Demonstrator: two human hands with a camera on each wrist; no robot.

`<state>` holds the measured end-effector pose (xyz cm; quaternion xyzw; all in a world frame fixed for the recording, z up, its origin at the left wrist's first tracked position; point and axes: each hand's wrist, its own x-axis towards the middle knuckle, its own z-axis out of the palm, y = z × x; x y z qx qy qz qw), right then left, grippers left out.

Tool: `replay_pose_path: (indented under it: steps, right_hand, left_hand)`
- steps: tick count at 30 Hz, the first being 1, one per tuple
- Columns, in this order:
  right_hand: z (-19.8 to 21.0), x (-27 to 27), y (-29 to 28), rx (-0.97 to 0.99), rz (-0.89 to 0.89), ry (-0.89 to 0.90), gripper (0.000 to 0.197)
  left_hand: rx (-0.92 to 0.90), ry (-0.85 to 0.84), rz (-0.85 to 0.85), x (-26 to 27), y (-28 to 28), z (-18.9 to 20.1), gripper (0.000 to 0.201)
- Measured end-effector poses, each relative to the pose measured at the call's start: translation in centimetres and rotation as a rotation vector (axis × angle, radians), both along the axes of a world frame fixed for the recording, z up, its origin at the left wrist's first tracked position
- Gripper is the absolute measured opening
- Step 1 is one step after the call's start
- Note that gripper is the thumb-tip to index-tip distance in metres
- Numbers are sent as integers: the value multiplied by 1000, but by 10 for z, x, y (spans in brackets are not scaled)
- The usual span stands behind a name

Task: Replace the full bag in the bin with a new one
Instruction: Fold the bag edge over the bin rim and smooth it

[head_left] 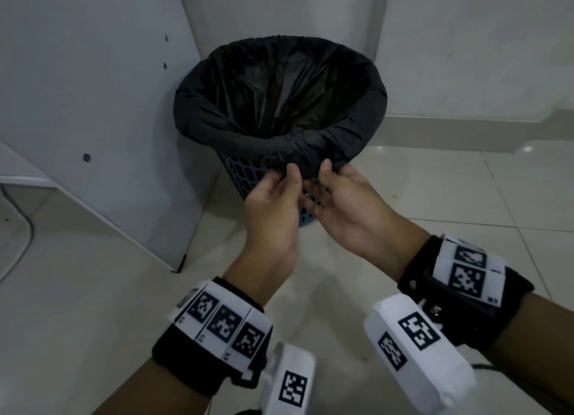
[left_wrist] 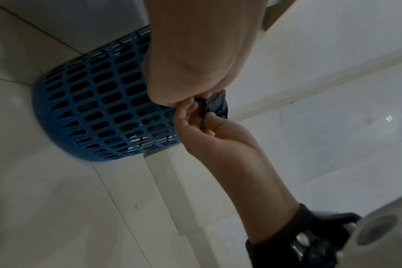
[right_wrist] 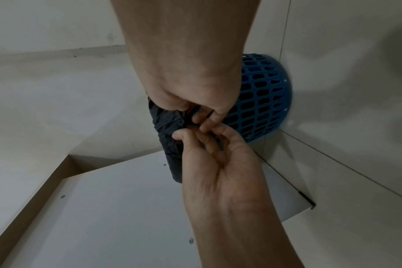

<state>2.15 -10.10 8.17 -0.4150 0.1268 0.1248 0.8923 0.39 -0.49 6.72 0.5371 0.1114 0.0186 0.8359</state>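
**Operator:** Bin first: I see the blue slotted basket in the upper middle of the head view, standing on the tiled floor in the corner beside a white panel at upper left.

**Partner:** And the bag?

**Operator:** Black bag lines the bin, its edge folded down over the whole rim. From above, its inside looks slack and dark; I cannot make out any rubbish in it, so I judge this to be the new liner, not the full one. No tied-off bag shows anywhere in frame.

**Partner:** What are the hands doing?

**Operator:** Both are at the near rim, centre of frame, almost touching. My left hand pinches a gathered fold of the overhang between thumb and fingers; my right hand pinches the same bunch just beside it. The right wrist view shows the plastic twisted between them.

**Partner:** So, how far along?

**Operator:** Late, I judge. Taking up the slack at the rim seems the last thing left.
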Motion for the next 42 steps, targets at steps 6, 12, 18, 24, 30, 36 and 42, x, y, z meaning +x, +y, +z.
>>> replay_pose_path:
  steps: [6,12,18,24,30,36,42]
  right_hand:
    - [2,14,1,-43,-15,92,15]
    - [7,6,0,18,-317,65,18]
    - [27,15,4,-12,-263,19,24]
    - [25,19,6,48,-205,3,28]
    - [14,21,0,62,-125,-44,39]
    - [9,22,-4,72,-96,-59,40]
    - [13,21,-8,79,-114,-51,41]
  left_hand:
    - [59,61,95,12,-4,4,15]
    - [21,117,125,11,-10,11,19]
    - [-79,175,149,4,-13,17,24]
    - [-326,154,117,1,-12,35,44]
    - [-324,169,69,6,-9,35,49]
    - [-344,163,52,9,-9,35,50]
    - [-295,169,-44,9,-6,32,54]
